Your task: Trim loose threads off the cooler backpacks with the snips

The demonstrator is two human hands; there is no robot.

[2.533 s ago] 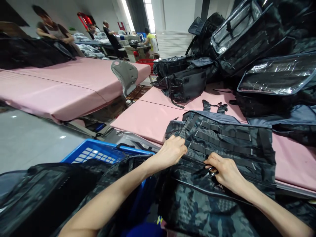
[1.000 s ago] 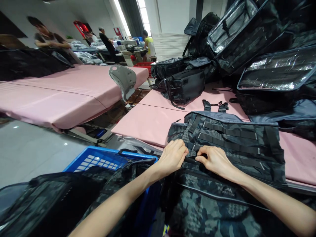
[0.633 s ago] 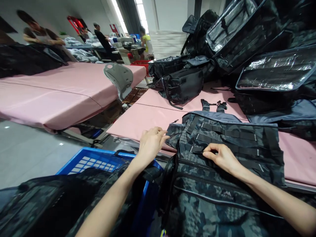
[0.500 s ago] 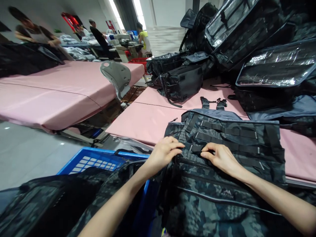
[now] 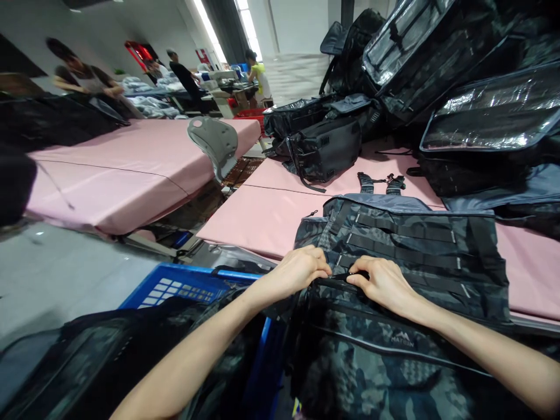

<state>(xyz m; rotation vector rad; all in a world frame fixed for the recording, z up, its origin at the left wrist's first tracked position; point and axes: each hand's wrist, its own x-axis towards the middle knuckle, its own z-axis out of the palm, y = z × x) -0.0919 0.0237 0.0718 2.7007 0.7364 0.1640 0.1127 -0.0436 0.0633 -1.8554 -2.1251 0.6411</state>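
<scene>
A dark camouflage backpack (image 5: 406, 367) lies at the edge of the pink table, its panel with rows of black webbing (image 5: 406, 248) spread out on the tabletop. My left hand (image 5: 304, 268) pinches the black edge by the zipper at the backpack's upper left. Just right of it, my right hand (image 5: 382, 286) is closed, thumb and forefinger together on the same black edge. Whether a zipper pull is between those fingers is hidden. Two shoulder straps (image 5: 380, 184) stick out beyond the far edge of the panel.
More camouflage bags (image 5: 326, 149) with silvery linings are piled at the back right. A blue crate (image 5: 175, 286) with dark bags stands at lower left. Another pink table (image 5: 109, 175), a grey chair back (image 5: 214, 140) and several people are beyond, and a dark blurred shape (image 5: 15, 184) shows far left.
My left hand has moved slightly right and down and closed on the black edge. My right hand has shifted a little left, toward it. The view has turned slightly left.
</scene>
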